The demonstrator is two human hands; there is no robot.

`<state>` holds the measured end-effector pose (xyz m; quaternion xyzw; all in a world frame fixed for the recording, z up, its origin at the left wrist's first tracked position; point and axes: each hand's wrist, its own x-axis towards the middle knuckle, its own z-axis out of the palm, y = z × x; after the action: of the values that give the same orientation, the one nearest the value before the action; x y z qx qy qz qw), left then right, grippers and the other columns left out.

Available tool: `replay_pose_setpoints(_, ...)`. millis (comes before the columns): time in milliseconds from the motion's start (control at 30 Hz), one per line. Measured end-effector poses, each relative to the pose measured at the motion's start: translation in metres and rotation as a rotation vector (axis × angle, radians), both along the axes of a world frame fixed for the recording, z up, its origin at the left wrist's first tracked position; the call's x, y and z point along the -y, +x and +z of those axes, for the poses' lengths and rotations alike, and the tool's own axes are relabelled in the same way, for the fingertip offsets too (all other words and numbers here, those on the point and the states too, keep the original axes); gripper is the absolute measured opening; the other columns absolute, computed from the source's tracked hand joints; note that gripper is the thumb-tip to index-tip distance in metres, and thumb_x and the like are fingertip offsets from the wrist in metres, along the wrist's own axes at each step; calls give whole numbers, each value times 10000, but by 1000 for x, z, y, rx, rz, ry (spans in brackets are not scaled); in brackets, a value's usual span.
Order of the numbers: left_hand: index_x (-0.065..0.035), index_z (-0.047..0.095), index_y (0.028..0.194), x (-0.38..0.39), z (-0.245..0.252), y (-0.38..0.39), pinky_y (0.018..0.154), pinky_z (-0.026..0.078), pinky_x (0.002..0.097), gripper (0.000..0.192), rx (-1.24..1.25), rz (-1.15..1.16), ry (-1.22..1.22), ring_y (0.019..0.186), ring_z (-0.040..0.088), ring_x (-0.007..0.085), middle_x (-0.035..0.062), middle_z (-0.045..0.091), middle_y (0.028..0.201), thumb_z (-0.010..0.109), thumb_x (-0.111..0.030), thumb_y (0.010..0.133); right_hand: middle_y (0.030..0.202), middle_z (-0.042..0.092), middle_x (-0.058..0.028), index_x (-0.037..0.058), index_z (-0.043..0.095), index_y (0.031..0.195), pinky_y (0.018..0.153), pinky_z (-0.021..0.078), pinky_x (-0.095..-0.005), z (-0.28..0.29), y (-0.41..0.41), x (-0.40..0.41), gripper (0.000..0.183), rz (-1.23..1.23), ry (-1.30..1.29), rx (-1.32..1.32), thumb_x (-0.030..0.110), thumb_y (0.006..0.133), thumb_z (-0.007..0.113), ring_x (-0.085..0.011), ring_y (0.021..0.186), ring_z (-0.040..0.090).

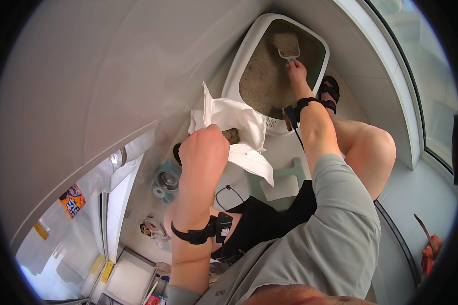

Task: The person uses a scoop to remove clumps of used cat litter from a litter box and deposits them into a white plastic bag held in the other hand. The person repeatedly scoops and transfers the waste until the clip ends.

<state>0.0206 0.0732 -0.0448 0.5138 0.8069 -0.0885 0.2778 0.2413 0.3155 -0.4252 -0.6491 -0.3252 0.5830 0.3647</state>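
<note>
My right hand [297, 72] grips the handle of a white litter scoop [288, 58] over the far part of a cat litter box [234, 72]. Sandy litter [286, 42] fills the scoop's head. More beige litter [257, 78] covers the floor of the box, which has a white rim. Nearer to me, my left hand [206, 146] pinches the edge of a white bag [240, 112] whose mouth gapes. Brownish clumps [232, 135] show inside the bag, partly hidden behind that hand.
A green step stool [299, 171] stands between my legs. To the left are a blue pet bowl [168, 180] and a roll of tape [152, 227]. Walls hem in the box on both sides, with a window [435, 87] at right. Black straps with cables circle both my forearms.
</note>
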Motion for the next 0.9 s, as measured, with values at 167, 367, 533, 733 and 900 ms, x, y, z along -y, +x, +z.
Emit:
replay_pose_setpoints(167,17,578,600,16,3,1,500,482,420,163,-41,-66,202,572,606,381,222,571,603,569,-64,742,1007,628,-45,-30,557,1227,695,480,-235,8,19,13,357,107,18,154,167,930,584,-108,796,593)
replay_pose_setpoints(367,31,573,581,20,13,0,483,463,424,171,6,-83,197,551,591,384,237,558,598,575,-58,727,862,667,-55,-25,602,1175,652,469,-270,18,33,32,332,137,103,298,174,909,596,-118,735,607)
replay_pose_setpoints(533,31,598,671,19,19,0,624,491,437,181,64,-62,21,702,602,395,238,595,715,576,-124,762,871,661,-44,-20,612,1151,699,476,-297,38,34,49,319,545,-45,394,178,901,609,-134,768,598)
replay_pose_setpoints(733,40,619,711,16,17,0,638,485,465,169,81,16,149,716,599,409,243,606,729,571,-117,747,960,678,-163,59,710,928,768,507,-430,29,8,60,230,1083,160,991,234,834,593,-358,882,636)
replay_pose_setpoints(900,35,612,687,15,18,-2,636,484,471,172,87,-32,54,709,593,416,247,603,735,558,-114,753,1047,660,-175,77,705,996,829,508,-441,2,-30,43,270,1052,35,1060,249,859,548,-379,963,620)
